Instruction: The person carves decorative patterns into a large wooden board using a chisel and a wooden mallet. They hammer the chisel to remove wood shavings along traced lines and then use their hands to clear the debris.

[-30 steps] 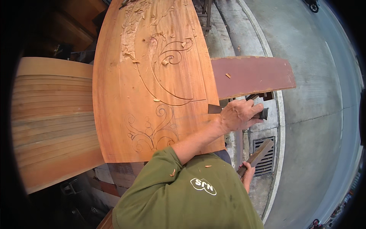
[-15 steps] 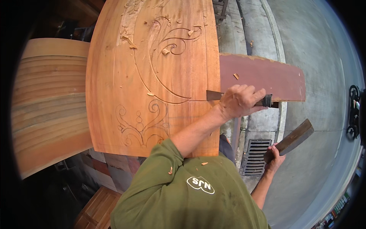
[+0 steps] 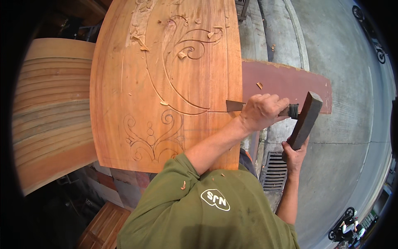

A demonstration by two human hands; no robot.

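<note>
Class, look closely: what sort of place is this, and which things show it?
Probably a woodcarving workspace beside a paved area: the wooden panel bears carved scroll grooves and loose shavings, and a chisel is held at its right edge.

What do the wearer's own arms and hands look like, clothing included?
The left hand and right hand are bare, with no gloves or watch visible. Both forearms are uncovered. The olive-green fabric shirt has a loose left sleeve ending near the elbow, and a white-outlined, heart-shaped emblem on its front.

Carved wooden panel [image 3: 110, 103], loose shavings [image 3: 182, 54] on top.
</note>
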